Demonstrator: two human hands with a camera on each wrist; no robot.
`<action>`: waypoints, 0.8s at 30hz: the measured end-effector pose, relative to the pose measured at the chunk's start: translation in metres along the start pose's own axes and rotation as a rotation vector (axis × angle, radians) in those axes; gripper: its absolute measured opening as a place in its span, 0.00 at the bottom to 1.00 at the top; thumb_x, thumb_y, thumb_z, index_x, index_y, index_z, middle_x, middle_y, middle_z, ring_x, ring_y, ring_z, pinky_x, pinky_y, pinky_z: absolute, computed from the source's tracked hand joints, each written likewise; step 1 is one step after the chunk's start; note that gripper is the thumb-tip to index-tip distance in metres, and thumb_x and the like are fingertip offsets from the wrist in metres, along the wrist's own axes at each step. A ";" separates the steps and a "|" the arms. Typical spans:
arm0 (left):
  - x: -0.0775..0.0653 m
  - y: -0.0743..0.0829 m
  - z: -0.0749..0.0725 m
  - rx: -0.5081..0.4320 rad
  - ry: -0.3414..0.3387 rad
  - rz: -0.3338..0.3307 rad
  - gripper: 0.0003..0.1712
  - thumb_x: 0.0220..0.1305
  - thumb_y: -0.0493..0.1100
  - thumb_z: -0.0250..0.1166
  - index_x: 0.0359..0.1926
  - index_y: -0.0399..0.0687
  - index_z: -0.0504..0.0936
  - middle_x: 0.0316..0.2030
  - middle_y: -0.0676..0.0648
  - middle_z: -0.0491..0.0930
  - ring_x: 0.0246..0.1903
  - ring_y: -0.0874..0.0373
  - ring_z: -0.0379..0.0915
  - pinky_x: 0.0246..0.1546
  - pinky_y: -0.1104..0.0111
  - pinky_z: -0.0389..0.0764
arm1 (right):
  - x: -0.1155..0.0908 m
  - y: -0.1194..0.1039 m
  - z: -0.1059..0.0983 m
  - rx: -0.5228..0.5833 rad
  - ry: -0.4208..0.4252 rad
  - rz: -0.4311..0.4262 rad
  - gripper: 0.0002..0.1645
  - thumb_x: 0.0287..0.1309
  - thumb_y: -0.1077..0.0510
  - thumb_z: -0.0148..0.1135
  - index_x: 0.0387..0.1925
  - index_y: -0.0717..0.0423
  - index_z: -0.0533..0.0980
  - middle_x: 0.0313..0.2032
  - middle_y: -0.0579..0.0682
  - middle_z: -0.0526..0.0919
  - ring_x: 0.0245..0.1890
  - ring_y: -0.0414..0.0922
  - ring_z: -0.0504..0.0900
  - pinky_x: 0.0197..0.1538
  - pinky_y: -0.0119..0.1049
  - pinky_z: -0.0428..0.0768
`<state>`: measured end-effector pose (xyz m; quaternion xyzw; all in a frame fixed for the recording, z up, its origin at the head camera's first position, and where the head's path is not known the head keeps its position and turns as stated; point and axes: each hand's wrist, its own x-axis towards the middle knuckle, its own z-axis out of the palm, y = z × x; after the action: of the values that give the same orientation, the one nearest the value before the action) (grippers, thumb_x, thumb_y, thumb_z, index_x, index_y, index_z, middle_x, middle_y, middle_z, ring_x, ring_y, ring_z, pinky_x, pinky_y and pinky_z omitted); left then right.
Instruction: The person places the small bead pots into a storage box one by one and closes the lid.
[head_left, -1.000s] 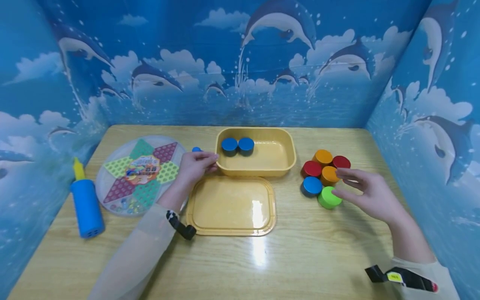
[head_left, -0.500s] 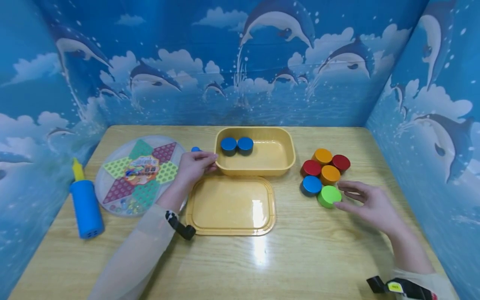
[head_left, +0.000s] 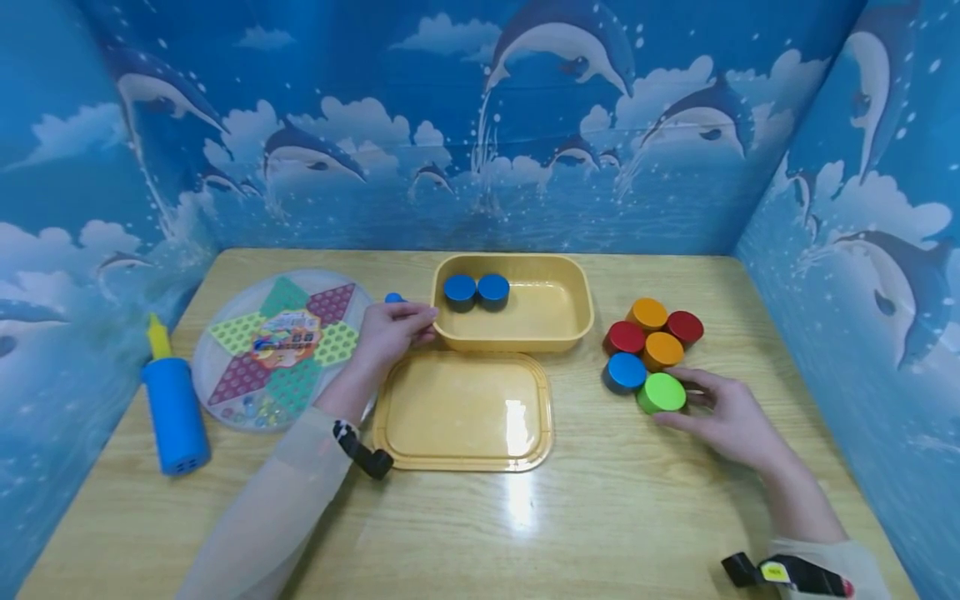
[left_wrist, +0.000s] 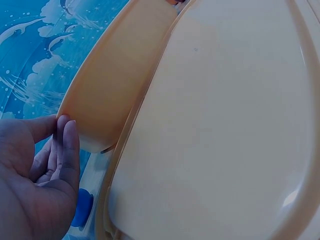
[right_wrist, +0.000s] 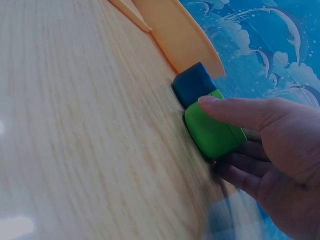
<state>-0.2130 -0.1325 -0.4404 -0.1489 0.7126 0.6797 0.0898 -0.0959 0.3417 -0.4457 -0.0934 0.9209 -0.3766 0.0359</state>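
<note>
Nearest my viewpoint, thin pale sleeves point(head_left: 262, 508) reach over a smooth, wood-grained tabletop point(head_left: 600, 517) that throws back a bright patch of light. To the right of the left hand point(head_left: 388, 333) and nearer me, I see a glossy tan lid point(head_left: 457, 417), a rounded rectangle with a raised border. Well to that hand's left lies a blue pump point(head_left: 176, 417) with a yellow tip; between them sits a round, translucent game board point(head_left: 285, 350) with a star of dotted triangles.

At the right hand point(head_left: 726, 417) is the squat, flat-topped green cylinder point(head_left: 662, 393). I have it grasped, thumb on the near side and curled fingers on the far side, the grip only as wide as the piece; I cannot tell whether it is clear of the tabletop. Just left of it stands a blue cylinder point(head_left: 624, 372), and past the fingertips cluster two orange and two shiny red ones.

The left hand pinches the near-left rim of a smooth tan tub point(head_left: 551, 304), round-cornered and holding two blue cylinders side by side. Beyond both hands hangs a dolphin-printed backdrop point(head_left: 375, 83), faintly creased.
</note>
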 end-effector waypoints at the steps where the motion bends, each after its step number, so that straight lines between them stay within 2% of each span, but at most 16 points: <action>1: 0.000 0.000 0.000 0.003 0.000 -0.002 0.19 0.71 0.42 0.73 0.55 0.33 0.86 0.44 0.37 0.86 0.36 0.55 0.87 0.43 0.64 0.91 | 0.000 0.000 0.000 -0.003 0.002 0.001 0.42 0.56 0.47 0.83 0.66 0.63 0.78 0.62 0.63 0.82 0.55 0.63 0.85 0.51 0.13 0.74; 9: -0.001 0.000 0.000 0.015 0.001 0.003 0.19 0.71 0.43 0.73 0.56 0.35 0.86 0.46 0.37 0.85 0.37 0.54 0.87 0.43 0.64 0.91 | -0.001 -0.002 0.002 -0.027 0.017 -0.011 0.38 0.56 0.48 0.84 0.63 0.62 0.79 0.58 0.61 0.84 0.53 0.61 0.86 0.51 0.14 0.76; 14: 0.000 -0.002 0.000 0.011 0.001 0.008 0.18 0.72 0.43 0.72 0.55 0.35 0.87 0.46 0.37 0.85 0.37 0.54 0.88 0.43 0.64 0.91 | -0.004 -0.008 -0.002 -0.001 0.012 -0.012 0.38 0.56 0.49 0.84 0.62 0.62 0.79 0.58 0.60 0.84 0.55 0.59 0.85 0.52 0.14 0.76; 16: 0.000 -0.002 0.000 0.011 0.000 0.008 0.18 0.72 0.43 0.72 0.56 0.35 0.86 0.46 0.37 0.85 0.37 0.54 0.88 0.43 0.64 0.91 | -0.005 -0.010 -0.003 0.008 0.014 -0.021 0.38 0.56 0.50 0.84 0.62 0.62 0.79 0.58 0.60 0.84 0.55 0.53 0.86 0.53 0.14 0.76; 21: 0.000 -0.002 0.000 0.010 -0.004 0.012 0.19 0.71 0.43 0.73 0.56 0.34 0.86 0.47 0.37 0.85 0.37 0.55 0.87 0.43 0.65 0.91 | -0.004 -0.014 -0.008 0.037 0.022 -0.075 0.36 0.55 0.54 0.84 0.61 0.62 0.79 0.57 0.59 0.84 0.52 0.28 0.82 0.54 0.16 0.77; 24: 0.000 -0.001 0.000 0.007 -0.003 0.010 0.19 0.71 0.43 0.73 0.56 0.34 0.86 0.46 0.37 0.85 0.37 0.55 0.87 0.43 0.65 0.91 | -0.002 -0.016 -0.012 0.054 0.026 -0.101 0.35 0.55 0.57 0.84 0.61 0.61 0.80 0.57 0.58 0.84 0.51 0.26 0.80 0.55 0.16 0.77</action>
<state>-0.2125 -0.1324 -0.4416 -0.1437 0.7156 0.6778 0.0880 -0.0933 0.3391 -0.4259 -0.1339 0.9049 -0.4039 0.0073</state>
